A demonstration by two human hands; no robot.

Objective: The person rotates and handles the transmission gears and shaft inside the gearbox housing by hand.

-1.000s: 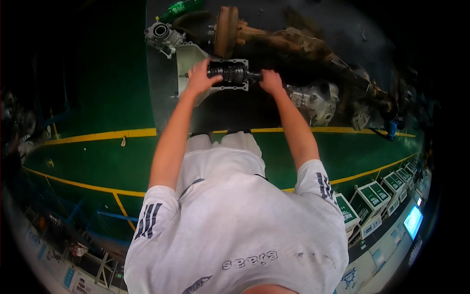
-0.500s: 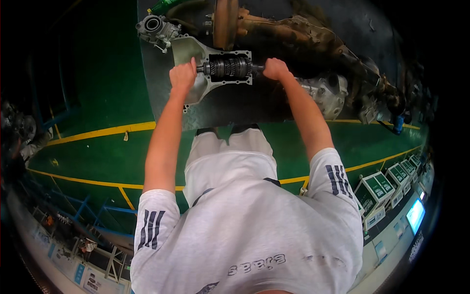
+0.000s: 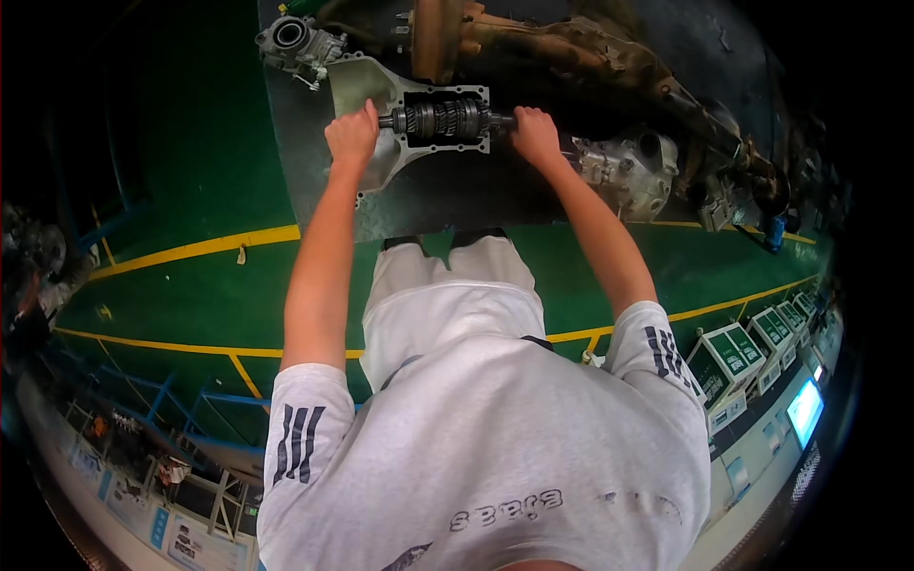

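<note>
A dark steel gear shaft (image 3: 440, 119) with several toothed gears lies lengthwise in the rectangular opening of a silver transmission housing (image 3: 345, 86). The housing flares into a bell shape on its left. My left hand (image 3: 351, 136) is closed round the shaft's left end, over the bell part, with the thumb pointing away from me. Beyond the housing's right edge, my right hand (image 3: 536, 137) is closed on the other end. Both ends of the shaft are partly hidden by my fingers, and I cannot tell whether the gears touch the housing.
On the dark tabletop (image 3: 419, 209), a small metal casing (image 3: 297, 46) stands at the far left. A rusty axle (image 3: 562, 43) stretches across the back to the right. Another silver casting (image 3: 640, 171) lies right of my right hand. White-and-green boxes (image 3: 728, 357) line the right side.
The whole scene sits slightly higher in the picture. Both hands keep their hold on the shaft; the right hand has turned slightly. The shaft shows no clear movement within the housing.
</note>
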